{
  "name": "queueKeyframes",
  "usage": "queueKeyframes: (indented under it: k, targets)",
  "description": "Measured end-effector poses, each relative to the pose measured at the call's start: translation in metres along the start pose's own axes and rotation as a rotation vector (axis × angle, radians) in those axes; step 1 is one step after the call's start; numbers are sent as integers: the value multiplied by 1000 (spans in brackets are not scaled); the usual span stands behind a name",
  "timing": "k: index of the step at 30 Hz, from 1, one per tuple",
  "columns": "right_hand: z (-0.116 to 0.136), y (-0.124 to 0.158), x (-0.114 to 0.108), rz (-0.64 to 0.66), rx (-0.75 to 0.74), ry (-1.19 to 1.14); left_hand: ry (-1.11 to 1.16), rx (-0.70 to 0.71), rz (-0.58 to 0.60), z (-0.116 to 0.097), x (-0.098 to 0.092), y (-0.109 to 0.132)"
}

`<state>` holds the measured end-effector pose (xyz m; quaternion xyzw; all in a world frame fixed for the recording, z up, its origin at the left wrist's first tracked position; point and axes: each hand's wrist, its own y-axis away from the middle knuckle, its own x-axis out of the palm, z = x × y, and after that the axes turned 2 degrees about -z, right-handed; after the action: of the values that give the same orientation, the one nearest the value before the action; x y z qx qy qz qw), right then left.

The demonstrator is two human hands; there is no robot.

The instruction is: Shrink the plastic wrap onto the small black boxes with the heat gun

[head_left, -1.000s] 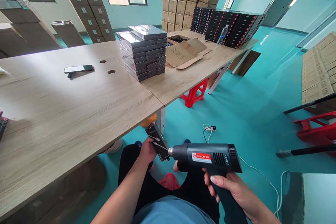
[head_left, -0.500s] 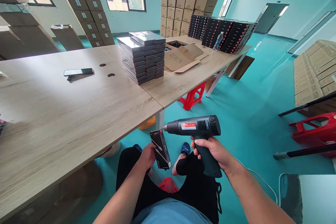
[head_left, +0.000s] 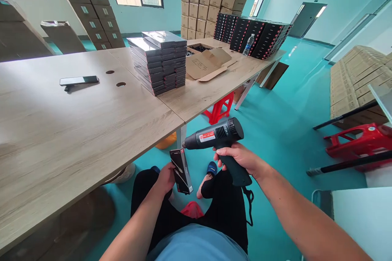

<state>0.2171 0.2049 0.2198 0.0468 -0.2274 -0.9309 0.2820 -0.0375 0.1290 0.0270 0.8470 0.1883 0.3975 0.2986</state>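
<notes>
My left hand (head_left: 166,177) grips a slim black box (head_left: 181,171) by its left edge, holding it roughly upright over my lap. A picture of a cable or similar slender item is printed on its front. In my right hand (head_left: 235,156) is a black heat gun (head_left: 214,133) with a red label, its handle wrapped by my fingers. The gun's nozzle points left and down, close to the top end of the box; whether they touch I cannot tell. A stack of shiny, film-wrapped dark boxes (head_left: 159,63) stands on the wooden table (head_left: 92,118) ahead.
On the table lie a phone (head_left: 79,81) and an open carton (head_left: 202,63). Black boxes (head_left: 260,36) and a water bottle (head_left: 248,45) stand farther along. Red stools (head_left: 220,108) are under the table and at right (head_left: 361,142). Brown cartons (head_left: 199,6) are piled behind.
The heat gun has tilted, its rear end rising and its nozzle dipping toward the box top. The box has turned slightly, showing more of its side. The whole view has shifted a little.
</notes>
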Motion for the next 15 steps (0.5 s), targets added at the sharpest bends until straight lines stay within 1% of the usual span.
queueKeyframes:
  k: [2,4,7,9,11,12,14,15]
  targets:
    - [2,3,0,26,21,39,13,3,-5,0,-1,-3]
    - [-1,11,1,86,61,94,28,14,-9,0,-3,-5]
    - [-14,30,6,206,134,182,48,38,-17,-3,-6,-8]
    - [-25,43,8,244,190,227,58,47,-23,-5,-7,-10]
    - [-34,52,9,231,218,233,66,47,-25,-7,-6,-11]
    - [-36,55,9,210,207,215,68,48,-24,-8,-4,-11]
    - [-37,57,8,148,149,134,74,60,1,-10,-1,-8]
    - [-36,57,7,110,117,81,76,64,34,-11,1,-5]
